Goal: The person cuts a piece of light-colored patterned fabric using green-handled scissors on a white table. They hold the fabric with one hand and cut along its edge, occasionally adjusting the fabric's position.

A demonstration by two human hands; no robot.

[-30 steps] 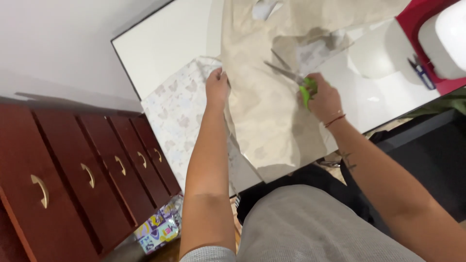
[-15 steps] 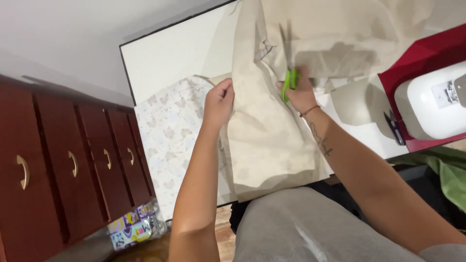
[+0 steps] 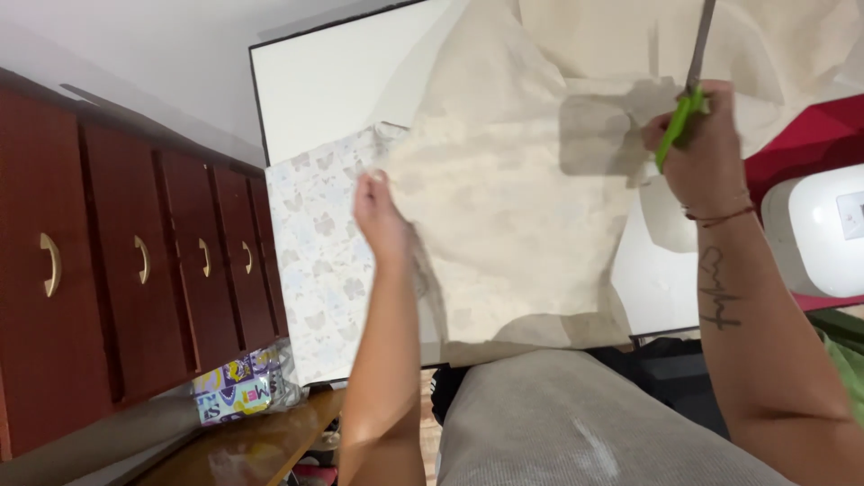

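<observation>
Your left hand (image 3: 382, 211) pinches the near edge of the beige paper (image 3: 513, 234), lifting it off the white table (image 3: 333, 81). Your right hand (image 3: 697, 148) is closed around the green handles of the scissors (image 3: 688, 90), blades pointing up and away into the sheet. How far the cut runs I cannot tell; most of the sheet looks whole, so I judge much cutting remains. Under the paper lies patterned fabric (image 3: 315, 243), close enough to get snagged. A white machine (image 3: 814, 229) sits just beside your right wrist, crowding it. The red-brown drawers (image 3: 135, 261) stand to the left.
</observation>
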